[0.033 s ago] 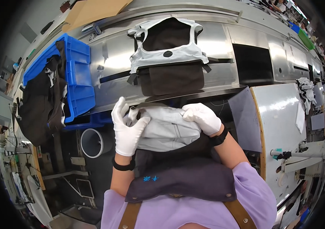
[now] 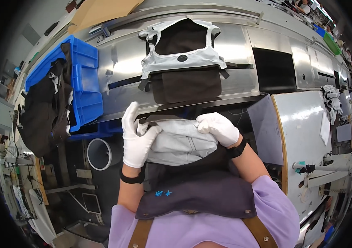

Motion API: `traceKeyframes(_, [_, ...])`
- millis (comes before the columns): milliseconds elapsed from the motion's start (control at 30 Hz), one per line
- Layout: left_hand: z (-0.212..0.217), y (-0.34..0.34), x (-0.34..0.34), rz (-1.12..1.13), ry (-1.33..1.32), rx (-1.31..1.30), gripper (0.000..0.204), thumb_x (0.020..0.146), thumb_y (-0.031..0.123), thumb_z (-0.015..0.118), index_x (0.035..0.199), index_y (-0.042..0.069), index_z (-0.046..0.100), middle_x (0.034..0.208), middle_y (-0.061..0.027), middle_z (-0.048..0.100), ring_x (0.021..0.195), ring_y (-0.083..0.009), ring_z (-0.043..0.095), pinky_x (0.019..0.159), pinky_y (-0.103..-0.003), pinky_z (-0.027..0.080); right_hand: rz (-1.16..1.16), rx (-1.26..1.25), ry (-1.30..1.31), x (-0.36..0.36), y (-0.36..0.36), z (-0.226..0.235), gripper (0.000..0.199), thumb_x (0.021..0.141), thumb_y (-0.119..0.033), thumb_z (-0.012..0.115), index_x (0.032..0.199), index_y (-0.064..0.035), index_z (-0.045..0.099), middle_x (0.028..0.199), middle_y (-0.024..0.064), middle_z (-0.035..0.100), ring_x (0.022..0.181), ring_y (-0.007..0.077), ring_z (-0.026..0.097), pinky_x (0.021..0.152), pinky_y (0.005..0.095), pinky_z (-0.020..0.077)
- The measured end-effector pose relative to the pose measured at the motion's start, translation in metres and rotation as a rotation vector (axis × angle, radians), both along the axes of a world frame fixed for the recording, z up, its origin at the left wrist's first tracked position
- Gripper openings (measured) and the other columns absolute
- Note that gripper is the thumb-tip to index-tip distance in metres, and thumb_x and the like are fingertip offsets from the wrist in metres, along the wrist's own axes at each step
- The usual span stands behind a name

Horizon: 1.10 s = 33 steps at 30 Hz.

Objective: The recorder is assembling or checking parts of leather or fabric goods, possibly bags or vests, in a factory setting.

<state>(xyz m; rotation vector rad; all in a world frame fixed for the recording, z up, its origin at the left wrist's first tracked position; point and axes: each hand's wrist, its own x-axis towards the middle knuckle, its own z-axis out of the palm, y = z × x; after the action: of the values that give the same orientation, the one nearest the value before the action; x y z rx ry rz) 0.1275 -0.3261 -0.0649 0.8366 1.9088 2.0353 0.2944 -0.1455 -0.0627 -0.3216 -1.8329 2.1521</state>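
Head view: the pale grey cloth (image 2: 182, 144) is just on the near side of the tabletop (image 2: 122, 95). The right hand (image 2: 221, 129) pinches one end; the left hand (image 2: 136, 142) grips the other, one finger raised.

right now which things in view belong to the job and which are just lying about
Belonging:
light grey fabric piece, gripped by white-gloved right hand, touched by white-gloved left hand
probably white-trimmed dark cloth garment

Seemingly lying about:
flat tan cardboard sheet
round white bin

creased matt pale cloth (image 2: 180, 144), glossy metal worktop (image 2: 122, 97), smooth plastic bin (image 2: 88, 84), matt cardboard (image 2: 99, 15)
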Motion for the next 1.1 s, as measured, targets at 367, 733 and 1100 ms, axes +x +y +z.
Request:
traceKeyframes(367, [0.001, -0.026, -0.029, -0.476, -1.032, 0.489, 0.034, 0.089, 0.018, 0.053, 0.11, -0.007, 0.062, 0.107, -0.0217, 0.068, 0.102, -0.0347, 0.065, 0.096, -0.046, 0.05, -0.157, 0.261, -0.052, -0.014, 0.017, 0.006, 0.031, 0.09, -0.019, 0.07, 0.115, -0.0008, 0.062, 0.108, 0.0066, 0.066, 0.094, 0.013, 0.063, 0.082, 0.0276, 0.0509])
traceKeyframes(733, [-0.031, -0.034, -0.035, -0.613, -0.77, 0.743, 0.041, 0.105, 0.035, 0.039, 0.122, 0.001, 0.055, 0.124, -0.0152, 0.062, 0.116, -0.0277, 0.057, 0.108, -0.043, 0.041, 0.301, 0.674, -0.509, 0.005, 0.015, -0.015, 0.042, 0.087, -0.027, 0.066, 0.122, -0.0054, 0.064, 0.099, 0.0142, 0.072, 0.092, 0.0257, 0.07, 0.081, 0.0312, 0.054])
traceKeyframes(1100, [-0.026, -0.058, -0.076, -0.359, -0.706, 0.201, 0.025, 0.101, 0.02, 0.051, 0.113, 0.001, 0.062, 0.11, -0.0103, 0.068, 0.102, -0.0195, 0.064, 0.091, -0.032, 0.051, -0.007, -0.653, 0.284, 0.011, 0.013, -0.02, 0.029, 0.1, -0.019, 0.054, 0.119, 0.0029, 0.058, 0.099, 0.006, 0.065, 0.08, 0.0102, 0.057, 0.076, 0.0288, 0.0478])
